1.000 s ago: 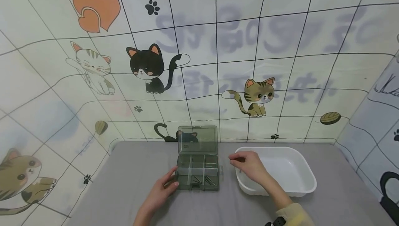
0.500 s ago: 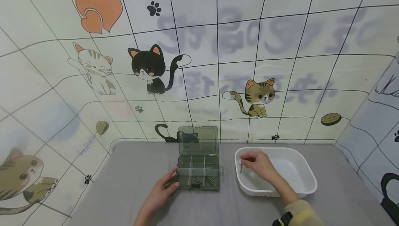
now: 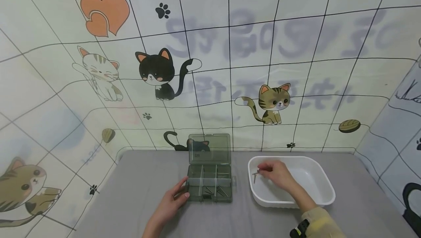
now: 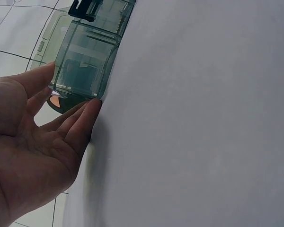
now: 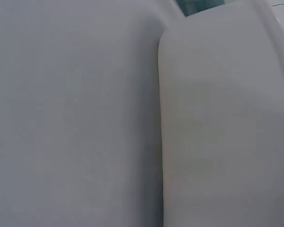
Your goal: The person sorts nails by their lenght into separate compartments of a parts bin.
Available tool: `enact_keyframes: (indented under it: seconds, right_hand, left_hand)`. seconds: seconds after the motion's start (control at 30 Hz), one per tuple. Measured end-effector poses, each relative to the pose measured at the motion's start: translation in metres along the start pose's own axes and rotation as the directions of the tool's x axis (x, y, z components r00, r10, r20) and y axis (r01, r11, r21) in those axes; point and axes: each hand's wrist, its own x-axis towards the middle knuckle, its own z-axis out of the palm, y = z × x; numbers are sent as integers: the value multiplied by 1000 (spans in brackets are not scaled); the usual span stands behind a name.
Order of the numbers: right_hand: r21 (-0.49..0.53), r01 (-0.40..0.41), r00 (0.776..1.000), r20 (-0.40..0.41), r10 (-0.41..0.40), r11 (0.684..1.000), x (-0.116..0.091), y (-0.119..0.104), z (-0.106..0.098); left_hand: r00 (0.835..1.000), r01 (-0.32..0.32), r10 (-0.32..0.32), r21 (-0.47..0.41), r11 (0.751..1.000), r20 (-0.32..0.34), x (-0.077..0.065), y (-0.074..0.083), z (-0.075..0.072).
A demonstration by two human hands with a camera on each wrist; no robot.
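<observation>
Here your left hand (image 3: 169, 202), fingers extended and unclenched, touches the open green box (image 3: 194, 191) holding metal pins (image 3: 222, 191) in its front middle and right compartments, while inside the white tray (image 3: 309, 181) more pins (image 3: 254, 179) meet your right hand (image 3: 277, 175), pinched or not, I can't tell.

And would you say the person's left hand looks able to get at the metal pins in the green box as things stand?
Probably yes: the left hand touches the left side of the box, its lid stands open, and nothing appears to cover the pins.
</observation>
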Motion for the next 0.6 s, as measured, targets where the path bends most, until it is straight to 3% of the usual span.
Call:
enact_keyframes:
  seconds: [0.6]
  right_hand:
    - [-87,64,997,57,-60,994,10,1,4]
  left_hand:
    - [1000,13,-13,-25,1000,6,-1,2,1]
